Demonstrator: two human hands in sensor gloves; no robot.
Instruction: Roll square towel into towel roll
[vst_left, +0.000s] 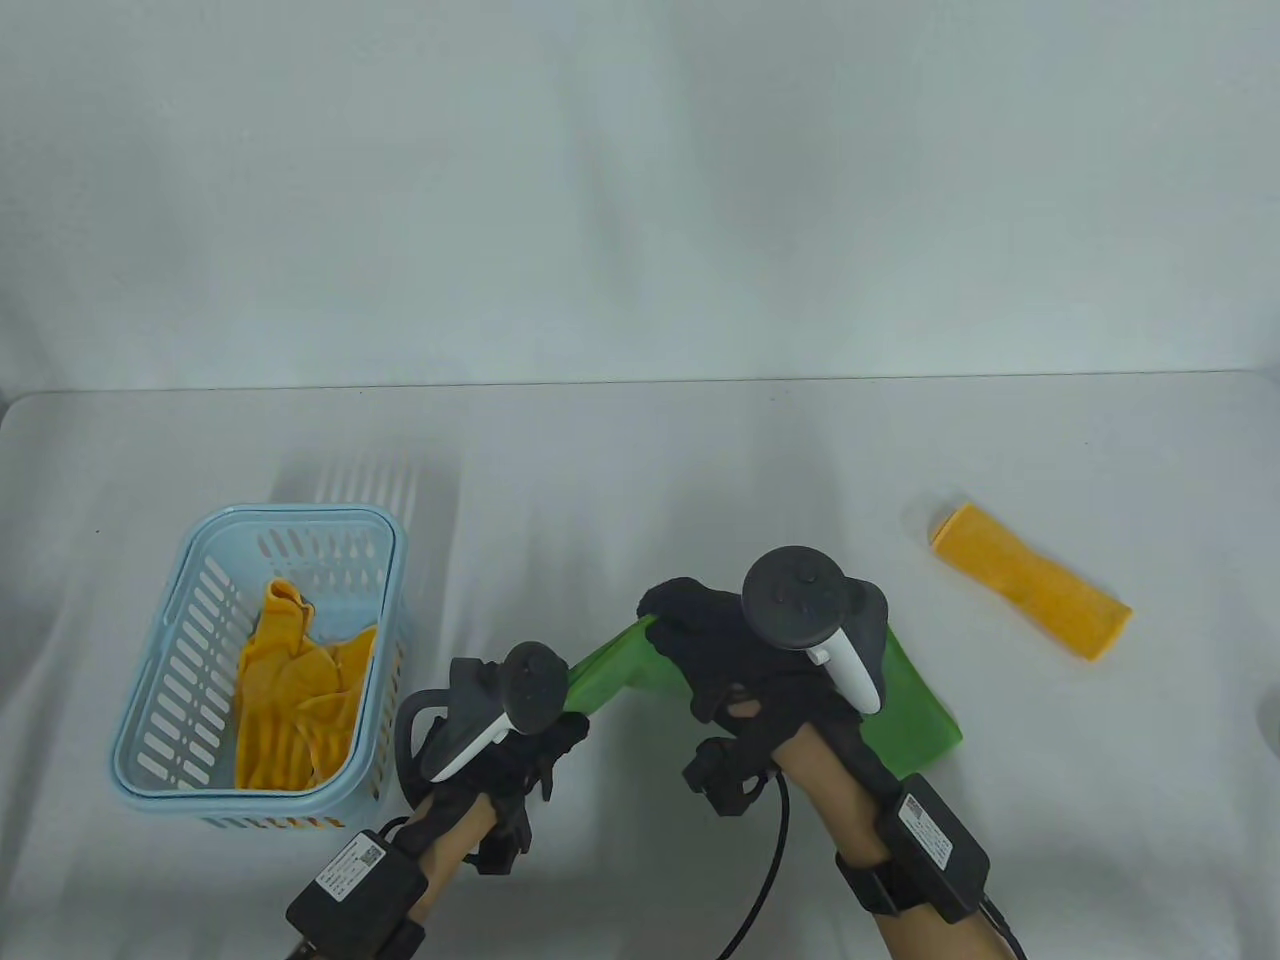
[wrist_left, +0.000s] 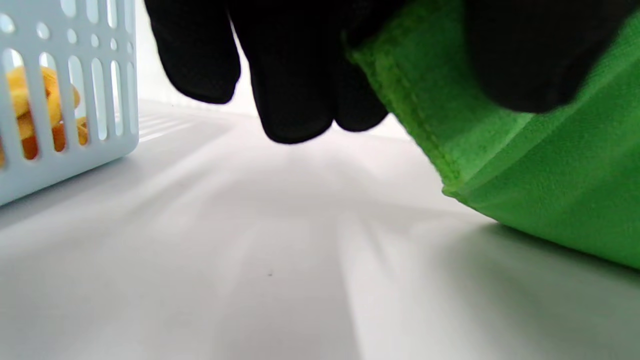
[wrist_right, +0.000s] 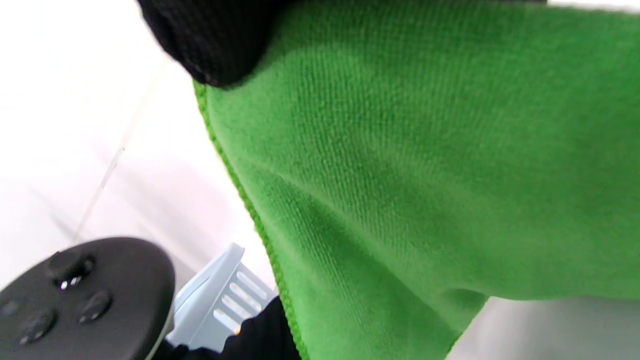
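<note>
A green square towel (vst_left: 905, 715) is partly lifted off the white table near the front centre, most of it hidden under my hands. My left hand (vst_left: 545, 735) pinches its near left corner; in the left wrist view the towel (wrist_left: 540, 165) hangs from the gloved fingers (wrist_left: 295, 75) just above the table. My right hand (vst_left: 700, 625) grips the far edge of the towel and holds it raised. The right wrist view is filled by the green cloth (wrist_right: 425, 165) below a gloved fingertip (wrist_right: 210, 40).
A light blue slotted basket (vst_left: 160, 700) at the left holds crumpled yellow cloths (vst_left: 295, 700). A folded yellow towel (vst_left: 1030, 592) lies flat at the right. The table's back edge meets a white wall behind.
</note>
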